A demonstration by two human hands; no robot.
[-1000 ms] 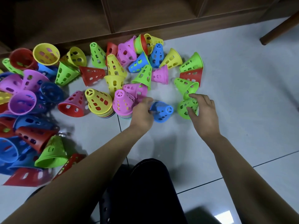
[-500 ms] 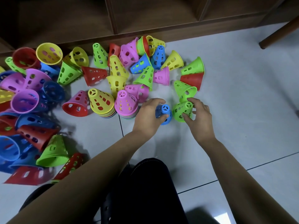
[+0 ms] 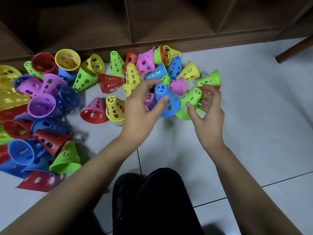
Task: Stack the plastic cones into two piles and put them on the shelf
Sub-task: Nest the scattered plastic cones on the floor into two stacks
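While upright, blue cone (image 3: 172,99) within left hand (image 3: 140,106)

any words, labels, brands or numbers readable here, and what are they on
None: no readable text, logo or number on the blue cone held by the left hand, the green cone held by the right hand, the loose cones, the wooden shelf or the floor tiles.

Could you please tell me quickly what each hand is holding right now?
Left hand: grips the blue cone, lifted off the floor.
Right hand: grips the green cone.
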